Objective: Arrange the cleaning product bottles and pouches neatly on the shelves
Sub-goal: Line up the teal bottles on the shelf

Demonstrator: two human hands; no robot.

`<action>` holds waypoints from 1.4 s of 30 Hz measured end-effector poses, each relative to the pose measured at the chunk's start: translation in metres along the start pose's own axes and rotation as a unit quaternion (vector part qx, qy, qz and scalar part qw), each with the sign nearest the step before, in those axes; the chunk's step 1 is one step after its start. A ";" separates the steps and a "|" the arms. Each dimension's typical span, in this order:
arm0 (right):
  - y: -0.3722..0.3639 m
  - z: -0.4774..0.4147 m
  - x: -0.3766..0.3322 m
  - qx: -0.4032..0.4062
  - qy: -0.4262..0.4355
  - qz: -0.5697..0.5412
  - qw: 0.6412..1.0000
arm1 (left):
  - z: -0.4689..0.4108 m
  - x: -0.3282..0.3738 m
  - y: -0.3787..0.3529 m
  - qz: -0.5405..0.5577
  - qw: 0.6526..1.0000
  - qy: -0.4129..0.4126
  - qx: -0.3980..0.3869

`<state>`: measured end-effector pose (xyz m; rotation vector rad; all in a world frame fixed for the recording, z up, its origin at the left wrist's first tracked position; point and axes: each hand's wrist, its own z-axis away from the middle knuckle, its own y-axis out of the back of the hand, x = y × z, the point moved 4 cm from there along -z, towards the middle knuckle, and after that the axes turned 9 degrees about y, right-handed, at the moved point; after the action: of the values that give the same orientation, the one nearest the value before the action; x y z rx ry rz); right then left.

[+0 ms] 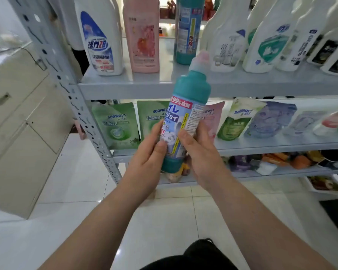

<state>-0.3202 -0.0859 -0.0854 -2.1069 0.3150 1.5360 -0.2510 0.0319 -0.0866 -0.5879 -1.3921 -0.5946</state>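
Observation:
A teal bottle [185,106] with a pale blue label and a light cap is held upright, tilted a little to the right, in front of the shelves. My left hand [146,154] grips its lower left side, thumb across the label. My right hand [199,152] grips the lower right side. A matching teal bottle [187,30] stands on the upper shelf [144,88] between a pink bottle [142,34] and white spray bottles [226,39]. Green pouches [117,125] and other pouches [238,119] stand on the shelf below.
A white and blue detergent bottle [100,36] stands at the upper shelf's left end. The perforated grey upright [70,90] frames the left side. A beige cabinet [18,117] is at the left. Lower shelves hold mixed packets [281,162]. The floor is white tile.

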 end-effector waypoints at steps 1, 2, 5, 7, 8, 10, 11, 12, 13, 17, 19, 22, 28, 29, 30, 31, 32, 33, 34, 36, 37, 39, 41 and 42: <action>0.001 -0.003 -0.001 0.008 0.005 -0.011 1.000 | -0.005 0.004 -0.003 0.012 1.000 -0.004 -0.006; 0.003 -0.009 -0.005 0.011 0.013 -0.011 1.000 | -0.010 0.010 -0.008 0.023 1.000 -0.004 -0.011; 0.018 -0.035 -0.025 0.018 0.055 0.003 0.998 | -0.030 0.025 -0.025 0.021 0.999 -0.024 -0.014; 0.031 -0.054 -0.043 0.031 0.084 -0.011 0.996 | -0.047 0.041 -0.039 0.010 0.998 -0.050 -0.024; 0.038 -0.063 -0.052 0.034 0.098 -0.019 0.994 | -0.057 0.050 -0.046 0.005 0.998 -0.060 -0.035; 0.053 -0.082 -0.069 0.041 0.124 -0.023 0.991 | -0.080 0.068 -0.058 -0.007 0.995 -0.079 -0.057; 0.062 -0.092 -0.076 0.040 0.137 -0.020 0.990 | -0.093 0.076 -0.062 -0.021 0.994 -0.087 -0.056; 0.070 -0.102 -0.082 0.038 0.149 -0.013 0.988 | -0.107 0.084 -0.064 -0.042 0.994 -0.098 -0.039; 0.078 -0.111 -0.088 0.039 0.161 0.000 0.986 | -0.123 0.091 -0.065 -0.075 0.991 -0.106 -0.006; 0.107 -0.146 -0.101 0.041 0.196 0.043 0.979 | -0.188 0.116 -0.064 -0.191 0.966 -0.117 0.128; 0.118 -0.160 -0.101 0.037 0.203 0.048 0.977 | -0.217 0.126 -0.066 -0.224 0.953 -0.115 0.167; 0.132 -0.174 -0.096 0.030 0.204 0.064 0.976 | -0.259 0.132 -0.072 -0.220 0.952 -0.085 0.194; 0.146 -0.191 -0.085 0.018 0.206 0.092 0.974 | -0.306 0.129 -0.084 -0.220 0.953 -0.080 0.194; 0.146 -0.192 -0.085 0.016 0.206 0.094 0.974 | -0.309 0.128 -0.084 -0.225 0.951 -0.082 0.195; 0.146 -0.193 -0.084 0.015 0.206 0.096 0.974 | -0.309 0.128 -0.085 -0.229 0.950 -0.083 0.197; 0.146 -0.194 -0.084 0.014 0.205 0.096 0.974 | -0.307 0.128 -0.084 -0.232 0.949 -0.081 0.197; 0.147 -0.194 -0.083 0.016 0.203 0.095 0.974 | -0.303 0.126 -0.083 -0.233 0.949 -0.081 0.195; 0.146 -0.195 -0.081 0.019 0.201 0.093 0.975 | -0.297 0.124 -0.081 -0.235 0.949 -0.084 0.194; 0.146 -0.195 -0.080 0.023 0.199 0.092 0.975 | -0.288 0.120 -0.079 -0.244 0.946 -0.085 0.198; 0.144 -0.195 -0.078 0.023 0.203 0.099 0.974 | -0.264 0.114 -0.073 -0.269 0.933 -0.107 0.213; 0.141 -0.195 -0.077 0.023 0.205 0.108 0.973 | -0.251 0.110 -0.070 -0.275 0.929 -0.119 0.216; 0.134 -0.196 -0.074 0.023 0.207 0.129 0.969 | -0.229 0.103 -0.062 -0.274 0.929 -0.125 0.216; 0.125 -0.199 -0.073 0.019 0.215 0.158 0.964 | -0.212 0.097 -0.052 -0.281 0.924 -0.119 0.230; 0.119 -0.202 -0.071 0.014 0.219 0.174 0.960 | -0.206 0.095 -0.046 -0.287 0.920 -0.117 0.241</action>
<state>-0.2347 -0.3002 -0.0035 -2.4523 0.8987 1.2071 -0.1267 -0.1477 -0.0083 0.1702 -1.8760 -0.6186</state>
